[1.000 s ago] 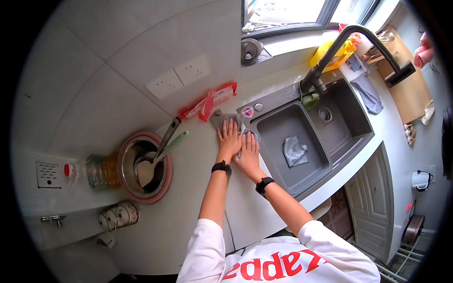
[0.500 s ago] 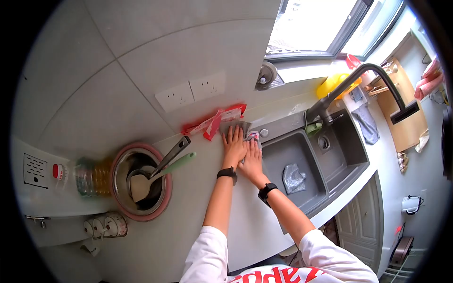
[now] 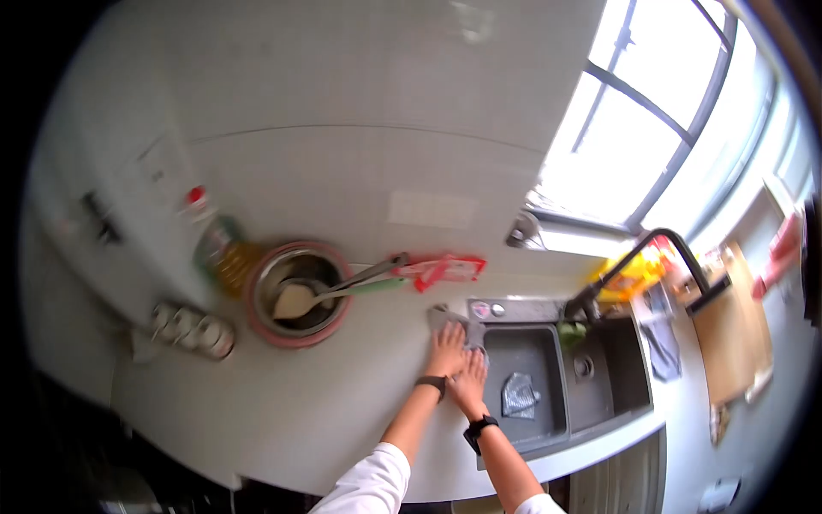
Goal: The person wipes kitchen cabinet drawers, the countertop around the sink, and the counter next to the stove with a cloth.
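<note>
My left hand [image 3: 446,349] lies flat on a grey cloth [image 3: 444,319] on the white countertop, fingers stretched forward and a little spread. Beside it my right hand [image 3: 468,378] also reaches forward with its fingers out, at the left rim of the dark grey sink [image 3: 522,321]. Grey cloth shows at its fingertips too; how much lies beneath the palms is hidden. A crumpled silvery-grey piece [image 3: 520,397] rests in the sink's left basin. Behind the hands, a red and clear plastic package [image 3: 445,270] lies against the wall.
To the left stand a steel pot with a pink rim [image 3: 295,342] holding utensils, an oil bottle [image 3: 229,257] and several patterned canisters [image 3: 193,331]. A black faucet [image 3: 629,261] arches over the sink. Farther right are a grey cloth [image 3: 662,349] and a wooden board [image 3: 732,330].
The view has shifted and turned. Both hands have drawn the cloth back from the package and wall, toward the front along the sink's left edge.
</note>
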Motion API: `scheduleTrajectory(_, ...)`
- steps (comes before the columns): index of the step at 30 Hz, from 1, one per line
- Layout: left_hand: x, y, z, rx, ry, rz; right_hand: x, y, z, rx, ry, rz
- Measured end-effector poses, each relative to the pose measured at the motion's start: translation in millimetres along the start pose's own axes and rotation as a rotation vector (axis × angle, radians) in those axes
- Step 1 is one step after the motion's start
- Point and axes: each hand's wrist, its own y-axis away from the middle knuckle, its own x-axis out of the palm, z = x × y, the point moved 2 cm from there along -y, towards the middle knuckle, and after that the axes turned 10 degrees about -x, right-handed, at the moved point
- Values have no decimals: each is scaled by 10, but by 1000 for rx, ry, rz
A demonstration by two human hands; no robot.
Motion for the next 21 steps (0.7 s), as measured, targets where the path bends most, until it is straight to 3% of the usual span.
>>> scheduleTrajectory(7, -49, 842, -49, -171, -59, 91, 118, 704, 29, -173, 7, -55)
scheduleTrajectory(11, -54, 1320, -79, -245, -84, 95, -60, 1152, 167, -190, -79, 48)
scheduleTrajectory(16, -61, 1924, -211, -281, -110, 151, -52, 1766, 244, -210, -84, -11)
scheduleTrajectory(21, 60, 1925, -250, -321, -128, 117, 25, 1860, 154, -231, -119, -72)
